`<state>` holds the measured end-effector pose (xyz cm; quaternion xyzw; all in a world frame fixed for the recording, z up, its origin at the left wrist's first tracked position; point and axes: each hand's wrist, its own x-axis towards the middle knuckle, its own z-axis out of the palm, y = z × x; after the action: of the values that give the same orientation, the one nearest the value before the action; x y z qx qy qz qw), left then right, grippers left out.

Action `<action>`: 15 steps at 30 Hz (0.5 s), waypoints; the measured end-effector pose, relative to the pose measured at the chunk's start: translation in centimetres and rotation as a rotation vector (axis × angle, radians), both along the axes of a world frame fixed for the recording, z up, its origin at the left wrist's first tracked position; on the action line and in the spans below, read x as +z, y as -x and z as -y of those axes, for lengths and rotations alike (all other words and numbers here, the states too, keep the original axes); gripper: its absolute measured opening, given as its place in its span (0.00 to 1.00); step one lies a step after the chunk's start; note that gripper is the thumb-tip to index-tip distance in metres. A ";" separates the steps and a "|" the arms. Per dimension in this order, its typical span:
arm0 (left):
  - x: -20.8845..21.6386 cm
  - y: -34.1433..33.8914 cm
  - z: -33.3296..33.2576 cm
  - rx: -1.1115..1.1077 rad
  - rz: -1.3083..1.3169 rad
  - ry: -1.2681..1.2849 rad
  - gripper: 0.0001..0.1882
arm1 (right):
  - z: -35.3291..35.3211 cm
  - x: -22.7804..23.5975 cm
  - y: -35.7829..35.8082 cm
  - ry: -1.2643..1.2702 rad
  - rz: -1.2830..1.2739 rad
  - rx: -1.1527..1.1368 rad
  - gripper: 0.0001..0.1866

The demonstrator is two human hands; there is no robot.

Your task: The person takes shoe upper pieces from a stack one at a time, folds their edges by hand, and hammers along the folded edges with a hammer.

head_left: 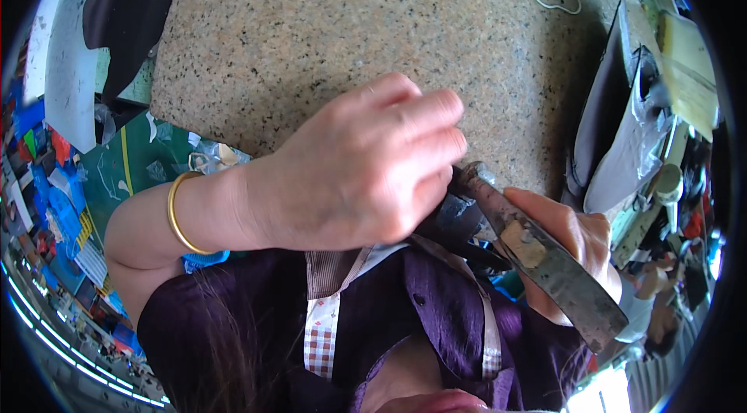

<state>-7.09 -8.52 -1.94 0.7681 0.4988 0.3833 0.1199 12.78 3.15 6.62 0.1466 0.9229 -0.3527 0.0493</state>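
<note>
My left hand (373, 164) is curled closed above the near edge of a speckled stone slab (327, 16). A gold bangle (177, 215) circles that wrist. Its fingertips face away from view, so what they grip is hidden. Just below them, a dark, shiny piece (455, 218) shows partly. To the right, my right hand (580, 246) is closed around a worn, dark metal tool (560, 273) with a flat bar and a tan patch. One end of the bar comes close to my left fingers. The other slants down to the right; its exact kind is unclear.
A pale cord loop (574, 7) lies on the slab's far right. Dark, shoe-like pieces (615, 113) stand along its right edge, beside a yellowish block (689, 75). At left are a black sheet (148, 12), a white sheet (70, 78) and a green surface (140, 168).
</note>
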 end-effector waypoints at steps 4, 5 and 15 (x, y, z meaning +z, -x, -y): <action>0.1 0.4 0.7 0.084 0.029 0.062 0.07 | 0.9 0.4 1.5 0.005 0.066 -0.075 0.20; -0.2 1.3 0.5 0.032 0.120 0.139 0.07 | 0.7 0.5 1.4 0.023 0.092 -0.093 0.19; -0.4 -0.1 2.5 0.277 0.050 0.076 0.10 | 1.7 1.8 2.7 -0.030 0.231 -0.173 0.19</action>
<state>-7.00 -10.97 -2.33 0.6770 0.6110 0.3961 0.1074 10.07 1.42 8.46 0.2659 0.9001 -0.3227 0.1227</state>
